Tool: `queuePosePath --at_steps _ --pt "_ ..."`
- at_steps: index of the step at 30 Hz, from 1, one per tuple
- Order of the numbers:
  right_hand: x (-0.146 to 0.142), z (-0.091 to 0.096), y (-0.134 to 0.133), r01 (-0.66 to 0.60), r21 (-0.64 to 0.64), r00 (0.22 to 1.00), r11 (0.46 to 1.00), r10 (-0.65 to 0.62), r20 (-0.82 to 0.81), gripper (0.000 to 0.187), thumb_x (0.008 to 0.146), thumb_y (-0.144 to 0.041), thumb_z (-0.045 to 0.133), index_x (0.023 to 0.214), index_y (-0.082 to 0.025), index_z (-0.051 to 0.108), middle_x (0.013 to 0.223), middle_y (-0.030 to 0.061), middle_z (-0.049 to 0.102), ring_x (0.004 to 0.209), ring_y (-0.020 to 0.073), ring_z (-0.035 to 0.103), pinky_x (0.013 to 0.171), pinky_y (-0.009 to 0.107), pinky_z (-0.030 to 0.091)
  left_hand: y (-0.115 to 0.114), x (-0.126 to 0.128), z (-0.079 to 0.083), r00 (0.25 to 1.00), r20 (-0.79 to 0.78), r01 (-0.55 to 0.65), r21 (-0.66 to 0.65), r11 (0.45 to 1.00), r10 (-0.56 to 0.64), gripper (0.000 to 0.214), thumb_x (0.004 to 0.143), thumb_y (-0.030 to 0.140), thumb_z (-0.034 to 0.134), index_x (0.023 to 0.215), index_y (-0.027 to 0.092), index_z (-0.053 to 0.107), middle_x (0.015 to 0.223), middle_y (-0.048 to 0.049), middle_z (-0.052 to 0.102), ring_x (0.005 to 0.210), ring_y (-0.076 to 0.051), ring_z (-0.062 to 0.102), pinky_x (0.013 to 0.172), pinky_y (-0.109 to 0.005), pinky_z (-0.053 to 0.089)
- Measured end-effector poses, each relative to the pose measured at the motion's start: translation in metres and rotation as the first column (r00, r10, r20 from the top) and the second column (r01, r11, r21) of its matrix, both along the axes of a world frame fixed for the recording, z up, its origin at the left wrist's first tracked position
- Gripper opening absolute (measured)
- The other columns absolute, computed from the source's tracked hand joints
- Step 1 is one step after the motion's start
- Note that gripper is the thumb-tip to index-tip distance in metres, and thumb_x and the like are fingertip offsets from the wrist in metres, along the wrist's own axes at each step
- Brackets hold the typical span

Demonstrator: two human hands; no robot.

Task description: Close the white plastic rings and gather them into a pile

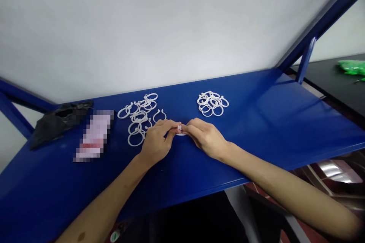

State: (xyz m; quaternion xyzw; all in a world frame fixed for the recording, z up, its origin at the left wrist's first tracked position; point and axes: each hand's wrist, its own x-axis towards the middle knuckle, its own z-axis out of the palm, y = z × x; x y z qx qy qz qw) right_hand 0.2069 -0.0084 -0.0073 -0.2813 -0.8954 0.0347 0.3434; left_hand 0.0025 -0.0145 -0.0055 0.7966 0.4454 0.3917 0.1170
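Observation:
My left hand (156, 141) and my right hand (205, 136) meet at the middle of a blue shelf (256, 121). Both pinch one small white plastic ring (179, 130) between their fingertips, just above the shelf surface. Most of that ring is hidden by my fingers. A loose spread of several white open rings (139, 115) lies just left of and behind my left hand. A tighter pile of white rings (212, 103) sits behind my right hand, a little to the right.
A crumpled black plastic bag (61, 119) lies at the shelf's far left, with a blurred pink-white packet (94, 136) beside it. Blue frame struts (306, 59) rise at the right. A dark table with a green bag (353, 67) stands beyond.

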Motion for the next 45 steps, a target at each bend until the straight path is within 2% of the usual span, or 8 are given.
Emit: queuePosePath --at_steps 9,13,18,22,31,38,43,45 --pt "-0.002 0.002 -0.002 0.014 0.057 0.993 0.998 -0.021 0.117 0.035 0.107 -0.017 0.029 0.107 -0.012 0.064 0.082 0.0071 0.062 0.072 0.0168 0.051 0.061 0.029 0.042 0.001 -0.001 0.001 0.991 -0.13 0.02 0.022 1.0 -0.017 0.023 0.099 0.026 0.05 0.09 0.023 0.071 0.084 -0.0017 0.073 0.078 -0.017 0.065 0.078 -0.032 0.052" --pt "-0.002 0.01 0.005 0.171 -0.016 0.982 0.985 -0.169 0.09 0.031 0.106 -0.021 0.036 0.104 -0.015 0.066 0.09 0.0093 0.062 0.078 0.018 0.056 0.063 0.029 0.044 0.014 -0.01 0.0 0.983 -0.18 -0.04 0.047 0.998 0.048 0.026 0.098 0.043 0.055 0.107 0.026 0.072 0.091 -0.0036 0.075 0.09 -0.022 0.066 0.087 -0.039 0.051" --pt "0.016 0.022 0.037 0.532 -0.047 0.842 0.846 -0.522 0.134 0.03 0.101 -0.018 0.041 0.103 -0.014 0.07 0.095 0.0132 0.062 0.08 0.0221 0.059 0.067 0.034 0.047 0.029 -0.026 0.0 0.897 -0.327 -0.288 0.084 0.954 0.299 0.033 0.098 0.04 0.051 0.117 0.022 0.069 0.112 -0.0092 0.073 0.11 -0.031 0.059 0.098 -0.05 0.045" --pt "0.031 0.019 0.064 0.609 -0.1 0.783 0.787 -0.576 0.235 0.028 0.099 -0.021 0.047 0.103 -0.012 0.072 0.098 0.0148 0.064 0.084 0.024 0.06 0.075 0.037 0.05 0.033 -0.032 0.0 0.795 -0.481 -0.395 0.051 0.917 0.369 0.031 0.093 0.032 0.053 0.114 0.018 0.07 0.113 -0.0145 0.07 0.112 -0.037 0.055 0.095 -0.053 0.043" --pt "0.028 0.005 0.069 0.603 -0.073 0.791 0.794 -0.584 0.183 0.021 0.095 -0.022 0.054 0.103 -0.014 0.072 0.094 0.0136 0.065 0.091 0.0275 0.056 0.086 0.043 0.05 0.037 -0.033 -0.001 0.819 -0.42 -0.441 -0.025 0.897 0.391 0.025 0.092 0.033 0.054 0.107 0.021 0.07 0.101 -0.0118 0.073 0.108 -0.038 0.053 0.09 -0.053 0.039" --pt "0.029 0.005 0.058 0.562 -0.02 0.827 0.827 -0.561 0.036 0.025 0.098 -0.024 0.051 0.11 -0.015 0.071 0.098 0.0136 0.064 0.095 0.0282 0.055 0.086 0.044 0.05 0.04 -0.032 -0.004 0.809 -0.412 -0.441 0.046 0.896 0.42 0.015 0.092 0.028 0.056 0.081 0.023 0.065 0.087 -0.0078 0.073 0.1 -0.034 0.055 0.085 -0.049 0.037" --pt "0.009 0.002 0.036 0.288 -0.189 0.954 0.939 -0.299 -0.031 0.029 0.099 -0.034 0.054 0.122 -0.019 0.064 0.106 0.0105 0.067 0.098 0.0239 0.061 0.09 0.042 0.051 0.029 -0.017 0.009 0.872 -0.232 -0.412 0.126 0.902 0.431 0.014 0.09 0.025 0.058 0.077 0.024 0.06 0.08 -0.0041 0.072 0.09 -0.027 0.059 0.086 -0.046 0.039" --pt "-0.003 0.002 0.026 0.16 -0.299 0.976 0.941 -0.196 -0.095 0.033 0.099 -0.038 0.057 0.125 -0.02 0.059 0.103 0.008 0.069 0.091 0.0204 0.064 0.084 0.037 0.053 0.022 -0.009 0.014 0.911 -0.131 -0.38 0.11 0.919 0.392 0.014 0.09 0.024 0.059 0.075 0.024 0.059 0.078 -0.0025 0.072 0.084 -0.024 0.061 0.086 -0.043 0.043"
